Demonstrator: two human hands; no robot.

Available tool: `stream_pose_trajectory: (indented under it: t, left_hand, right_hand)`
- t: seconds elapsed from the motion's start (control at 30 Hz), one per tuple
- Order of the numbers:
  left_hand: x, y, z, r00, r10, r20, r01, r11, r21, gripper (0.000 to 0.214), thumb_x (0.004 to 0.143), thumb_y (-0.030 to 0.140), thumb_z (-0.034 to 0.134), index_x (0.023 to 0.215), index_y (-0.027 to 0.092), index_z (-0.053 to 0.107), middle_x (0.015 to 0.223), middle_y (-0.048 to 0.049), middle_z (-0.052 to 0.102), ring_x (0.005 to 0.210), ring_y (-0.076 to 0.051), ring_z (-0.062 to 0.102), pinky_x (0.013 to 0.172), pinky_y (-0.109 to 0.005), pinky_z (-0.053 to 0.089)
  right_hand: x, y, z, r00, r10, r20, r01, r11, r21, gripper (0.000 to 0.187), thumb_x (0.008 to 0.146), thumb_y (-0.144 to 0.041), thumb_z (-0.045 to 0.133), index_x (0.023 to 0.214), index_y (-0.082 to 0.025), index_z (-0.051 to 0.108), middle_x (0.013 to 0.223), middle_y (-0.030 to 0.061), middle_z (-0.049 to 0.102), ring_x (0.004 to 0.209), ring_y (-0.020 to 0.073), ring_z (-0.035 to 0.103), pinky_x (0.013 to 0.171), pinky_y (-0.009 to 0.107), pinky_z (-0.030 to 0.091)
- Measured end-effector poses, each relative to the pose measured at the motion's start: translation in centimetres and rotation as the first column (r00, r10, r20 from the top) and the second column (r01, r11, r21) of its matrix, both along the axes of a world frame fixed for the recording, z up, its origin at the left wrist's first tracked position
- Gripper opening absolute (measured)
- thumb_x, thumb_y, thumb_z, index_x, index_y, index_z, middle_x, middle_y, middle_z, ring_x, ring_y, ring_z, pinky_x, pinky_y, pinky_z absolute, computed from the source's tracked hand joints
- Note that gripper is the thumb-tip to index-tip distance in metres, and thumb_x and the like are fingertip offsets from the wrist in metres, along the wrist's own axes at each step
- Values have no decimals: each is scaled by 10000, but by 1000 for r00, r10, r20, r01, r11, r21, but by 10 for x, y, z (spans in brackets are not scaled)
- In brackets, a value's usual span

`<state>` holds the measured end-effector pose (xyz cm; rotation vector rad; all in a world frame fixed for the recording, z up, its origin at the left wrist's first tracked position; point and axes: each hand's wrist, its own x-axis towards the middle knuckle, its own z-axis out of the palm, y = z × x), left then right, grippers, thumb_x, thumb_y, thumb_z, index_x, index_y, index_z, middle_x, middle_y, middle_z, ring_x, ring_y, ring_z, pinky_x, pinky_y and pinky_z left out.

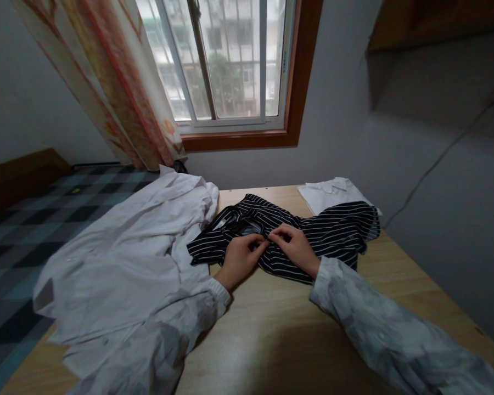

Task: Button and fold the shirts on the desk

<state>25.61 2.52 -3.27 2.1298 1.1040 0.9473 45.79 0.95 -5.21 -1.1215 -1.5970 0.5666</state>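
A: Main item? Quick.

B: Striped shirt [313, 236], black with thin white lines, soft and crumpled, lying at frame centre on the wooden table [280, 329] (pale grain, smooth top).

A: Hands?

B: Left hand [241, 259] comes in from lower left, knuckles up, fingers curled and pinched shut on a fold of the striped shirt. Right hand [294, 248] comes in from lower right, wrist bent inward, thumb and fingers also pinched closed on the same fold. Fingertips of the two hands nearly meet at the middle.

A: Sleeves?

B: Both forearms in a light grey, mottled fabric with gathered cuffs.

A: Anything else?

B: White shirt [123, 263], large and rumpled, spread over the table's left side, its edge touching the striped one. Folded white garment [329, 193] behind, partly under the stripes. Window [226, 60] at top centre with brown frame, floral curtain [119, 82] at upper left, checked bedding [24, 230] at left.
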Motion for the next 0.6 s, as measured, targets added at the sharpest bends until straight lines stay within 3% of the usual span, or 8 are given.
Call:
stream_pose_trajectory:
  t: [0.3,0.5,0.6]
  left_hand:
    - [-1,-2,0,999,24,41,-28,996,82,146,959,328,739,1017,234,834,981,-41,839,853,-219,770,826,-337,585]
    - [-1,-4,2,997,71,35,-73,994,86,114,950,281,732,985,238,831,981,-28,839,857,-213,773,809,-331,575]
    - [-1,-3,1,998,63,25,-65,995,78,123,952,270,719,987,230,829,978,-30,838,854,-210,768,791,-321,566]
  right_hand:
    - [1,1,-1,998,20,-58,-23,998,-53,279,1014,-466,668,903,-214,716,896,36,695,854,208,632,781,334,488]
    - [3,1,1,984,169,-48,-173,980,-96,312,1018,-513,660,917,-221,707,898,20,679,865,199,621,807,331,490]
    - [4,0,2,982,185,-19,-186,978,-96,302,1012,-499,673,908,-219,716,894,20,687,862,197,621,813,334,490]
